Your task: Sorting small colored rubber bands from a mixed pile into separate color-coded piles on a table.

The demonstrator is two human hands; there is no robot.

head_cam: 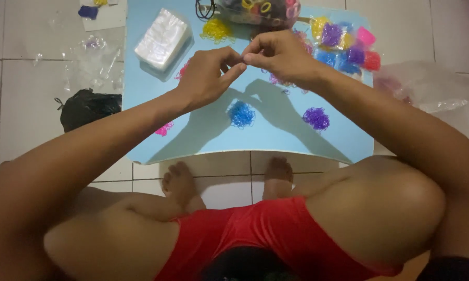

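both hands meet above the middle of the light blue board [276,138], left hand [206,78] and right hand [281,57] fingertips pinched together on something too small to tell. a blue band pile [241,114] lies just below them, a purple pile [316,118] toward the right edge, a stack of clear bags [162,37] near the far left corner.

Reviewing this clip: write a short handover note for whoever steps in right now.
Left hand and right hand meet fingertip to fingertip above the blue board, pinching something too small to identify.
On the board: a stack of clear bags, and yellow, blue, purple and pink band piles.
Filled small packets lie at the board's far right.
A clear bag of larger bands sits at the far edge.
Done: several packets filled.
Left: loose piles still unbagged.
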